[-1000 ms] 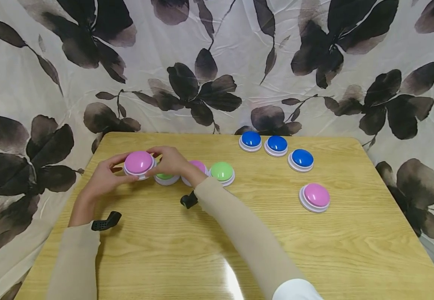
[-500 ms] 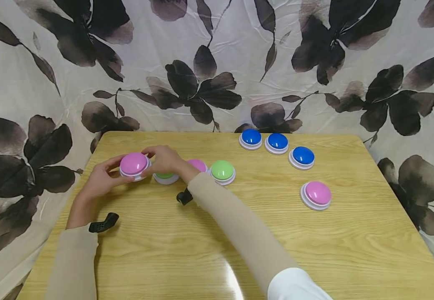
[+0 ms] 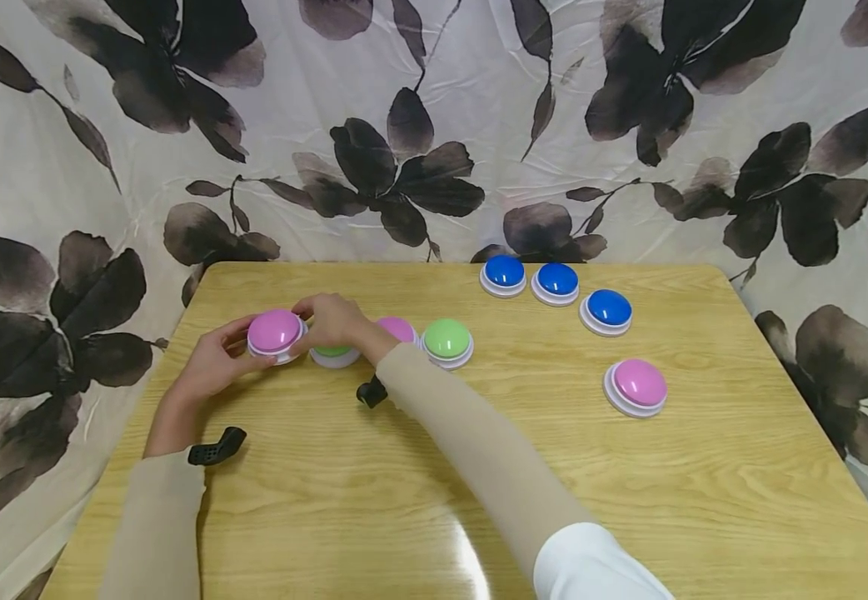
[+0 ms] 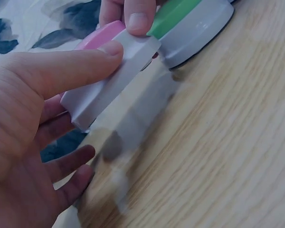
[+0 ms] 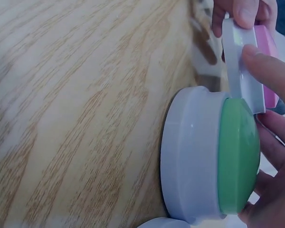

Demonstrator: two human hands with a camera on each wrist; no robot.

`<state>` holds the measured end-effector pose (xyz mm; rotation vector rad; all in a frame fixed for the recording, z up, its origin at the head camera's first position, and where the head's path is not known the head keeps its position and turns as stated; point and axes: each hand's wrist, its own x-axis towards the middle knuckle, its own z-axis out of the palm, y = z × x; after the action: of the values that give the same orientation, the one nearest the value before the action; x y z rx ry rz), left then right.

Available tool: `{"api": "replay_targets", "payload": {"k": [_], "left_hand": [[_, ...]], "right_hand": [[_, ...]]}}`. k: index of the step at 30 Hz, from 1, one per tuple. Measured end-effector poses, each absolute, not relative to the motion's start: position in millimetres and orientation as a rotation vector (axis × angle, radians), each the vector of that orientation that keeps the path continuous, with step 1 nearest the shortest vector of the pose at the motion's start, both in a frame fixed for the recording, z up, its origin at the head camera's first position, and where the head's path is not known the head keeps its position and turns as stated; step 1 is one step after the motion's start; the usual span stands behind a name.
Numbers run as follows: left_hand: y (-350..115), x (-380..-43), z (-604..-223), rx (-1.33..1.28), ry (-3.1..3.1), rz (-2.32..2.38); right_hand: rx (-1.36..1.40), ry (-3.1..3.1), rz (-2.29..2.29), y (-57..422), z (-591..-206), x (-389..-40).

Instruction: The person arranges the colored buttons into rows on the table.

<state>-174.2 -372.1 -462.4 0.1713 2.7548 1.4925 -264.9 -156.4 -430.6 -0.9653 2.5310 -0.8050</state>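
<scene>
A pink push button (image 3: 274, 331) with a white base is held between both hands at the left end of a row of buttons. My left hand (image 3: 212, 364) grips its left side, the thumb on the white rim (image 4: 104, 90). From the other side my right hand (image 3: 338, 323) pinches the rim between thumb and fingers. In the left wrist view the base hangs just above the tabletop, over its shadow. Right beside it stands a green button (image 5: 240, 156), partly under my right hand in the head view. A second pink button (image 3: 396, 330) is partly hidden by my right arm.
Another green button (image 3: 446, 339) ends the row on the right. Three blue buttons (image 3: 504, 272) stand near the table's back edge, with a lone pink button (image 3: 640, 383) in front of them. A floral cloth (image 3: 404, 108) hangs behind the wooden table (image 3: 314, 517).
Both hands have moved the pink button slightly left, then a little back to the right and lower, close beside the green button. The other buttons stay in place; the head view shifts slightly.
</scene>
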Motion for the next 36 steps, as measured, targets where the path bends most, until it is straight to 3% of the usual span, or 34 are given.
{"api": "replay_targets", "payload": {"k": [16, 36], "left_hand": [[-364.7, -171.1, -454.9, 0.141, 2.728, 1.461], [-371.9, -175.8, -472.5, 0.062, 2.776, 1.41]], "right_hand": [[-0.99, 2.509, -0.835, -157.5, -435.8, -267.4], [-0.945, 2.459, -0.884, -162.0, -442.4, -274.9]]}}
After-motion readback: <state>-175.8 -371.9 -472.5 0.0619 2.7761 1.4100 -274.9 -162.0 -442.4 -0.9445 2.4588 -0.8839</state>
